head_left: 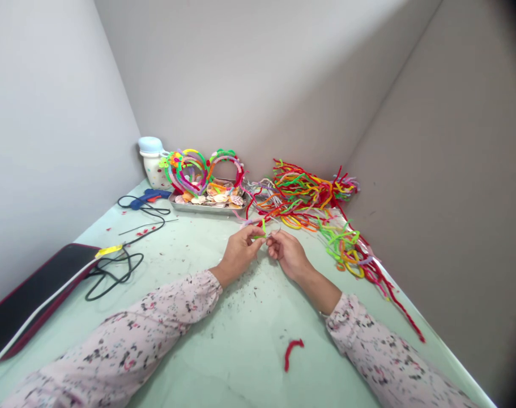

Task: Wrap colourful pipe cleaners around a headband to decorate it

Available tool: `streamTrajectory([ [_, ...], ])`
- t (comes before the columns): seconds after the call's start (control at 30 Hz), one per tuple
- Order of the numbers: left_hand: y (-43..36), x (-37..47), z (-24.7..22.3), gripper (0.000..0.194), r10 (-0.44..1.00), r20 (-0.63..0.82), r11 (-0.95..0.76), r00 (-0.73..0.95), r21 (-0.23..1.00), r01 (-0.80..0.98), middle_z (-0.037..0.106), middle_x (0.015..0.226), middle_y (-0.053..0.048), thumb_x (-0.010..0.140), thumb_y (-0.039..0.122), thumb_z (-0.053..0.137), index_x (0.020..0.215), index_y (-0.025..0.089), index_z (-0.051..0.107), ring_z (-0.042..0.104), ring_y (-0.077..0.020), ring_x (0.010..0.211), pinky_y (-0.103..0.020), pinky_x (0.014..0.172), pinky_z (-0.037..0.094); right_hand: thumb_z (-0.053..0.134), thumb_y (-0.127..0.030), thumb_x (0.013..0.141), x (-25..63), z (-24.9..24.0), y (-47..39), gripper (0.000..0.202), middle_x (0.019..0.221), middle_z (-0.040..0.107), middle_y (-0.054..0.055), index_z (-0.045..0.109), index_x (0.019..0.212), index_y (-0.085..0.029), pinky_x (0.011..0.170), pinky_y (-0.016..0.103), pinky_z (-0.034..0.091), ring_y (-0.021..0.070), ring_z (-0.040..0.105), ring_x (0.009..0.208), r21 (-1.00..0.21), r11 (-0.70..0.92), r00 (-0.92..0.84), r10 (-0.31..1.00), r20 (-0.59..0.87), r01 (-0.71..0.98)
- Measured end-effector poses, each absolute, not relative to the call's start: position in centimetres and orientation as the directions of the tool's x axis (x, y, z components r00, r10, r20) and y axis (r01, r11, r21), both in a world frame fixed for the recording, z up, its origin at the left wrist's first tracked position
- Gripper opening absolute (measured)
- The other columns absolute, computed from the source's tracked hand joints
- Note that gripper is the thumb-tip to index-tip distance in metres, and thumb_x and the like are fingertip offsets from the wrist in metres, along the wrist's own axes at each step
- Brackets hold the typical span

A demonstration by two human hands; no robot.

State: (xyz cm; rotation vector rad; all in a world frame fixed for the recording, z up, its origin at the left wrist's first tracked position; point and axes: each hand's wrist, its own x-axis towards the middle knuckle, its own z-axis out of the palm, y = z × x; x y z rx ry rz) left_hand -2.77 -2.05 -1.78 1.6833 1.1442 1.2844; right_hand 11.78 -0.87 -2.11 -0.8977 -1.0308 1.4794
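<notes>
My left hand (239,254) pinches a bright green pipe cleaner (264,225) near the middle of the table, its tip standing upright above the fingertips. Close beside it on the right, my right hand (288,253) has its fingers curled together at a thin greyish strand (278,230). The fingertips of both hands nearly meet. Whether the strand joins the green piece is too small to tell. Nearer to me, a short red pipe cleaner (288,354) lies bent on the table.
Behind my hands stands a metal tray (207,208) with colourful headbands (226,158). Pipe cleaners (304,190) are heaped at the back right. At left are a white cup (153,167), a blue glue gun (149,198), dark cords (113,277) and a black mat (41,289).
</notes>
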Motion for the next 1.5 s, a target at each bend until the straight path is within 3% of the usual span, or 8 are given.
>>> streamTrajectory([
  [0.63, -2.13, -2.70, -1.64, 0.018, 0.931, 0.357, -0.365, 0.078, 0.891, 0.269, 0.064, 0.070, -0.001, 0.079, 0.028, 0.058, 0.088, 0.015, 0.066, 0.049, -0.0069, 0.046, -0.019, 0.047, 0.039, 0.062, -0.031, 0.073, 11.79, -2.27, -0.82, 0.016, 0.060, 0.060, -0.002, 0.057, 0.068, -0.017, 0.037, 0.018, 0.032, 0.0071, 0.051, 0.042, -0.937, -0.052, -0.141, 0.990, -0.003, -0.346],
  [1.27, -1.96, -2.64, -2.21, 0.019, 0.915, 0.394, -0.403, 0.088, 0.878, 0.256, 0.068, 0.091, -0.004, 0.081, 0.025, 0.056, 0.095, 0.016, 0.066, 0.048, -0.0048, 0.049, -0.018, 0.049, 0.041, 0.064, -0.035, 0.073, 11.78, -2.20, -0.87, 0.020, 0.059, 0.059, -0.002, 0.056, 0.068, -0.017, 0.037, 0.019, 0.031, 0.0070, 0.051, 0.042, -0.942, -0.056, -0.147, 0.989, -0.008, -0.332],
  [1.5, -1.93, -2.69, -2.05, 0.018, 0.912, 0.403, -0.408, 0.081, 0.861, 0.303, 0.068, 0.080, -0.004, 0.081, 0.023, 0.057, 0.092, 0.016, 0.068, 0.054, -0.0078, 0.054, -0.018, 0.050, 0.041, 0.062, -0.032, 0.074, 11.81, -2.17, -0.90, 0.018, 0.060, 0.059, -0.002, 0.056, 0.068, -0.016, 0.037, 0.019, 0.031, 0.0068, 0.051, 0.042, -0.945, -0.044, -0.146, 0.989, 0.004, -0.323],
])
